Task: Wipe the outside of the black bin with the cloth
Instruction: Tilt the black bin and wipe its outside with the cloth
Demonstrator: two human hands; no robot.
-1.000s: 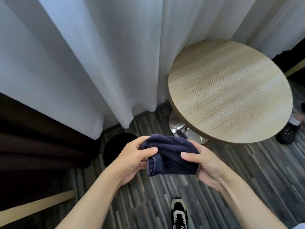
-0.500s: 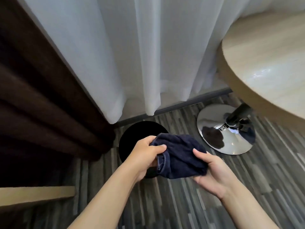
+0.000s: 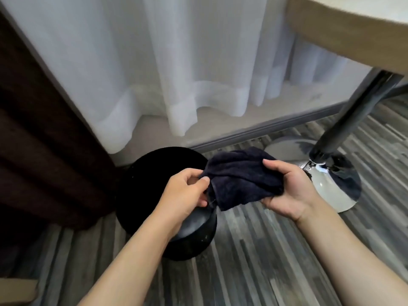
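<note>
Black bin, one dark cloth, gripped by two hands

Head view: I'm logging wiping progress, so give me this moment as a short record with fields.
bin: black bin, round, on the striped floor beside the brown curtain
cloth: dark blue cloth, bunched, held above the bin's right rim
left hand: left hand, fingers pinching the cloth's left edge
right hand: right hand, cupping the cloth from the right
contact: cloth not seen pressed on the bin's outer wall
nearby: chrome table base to the right
</note>
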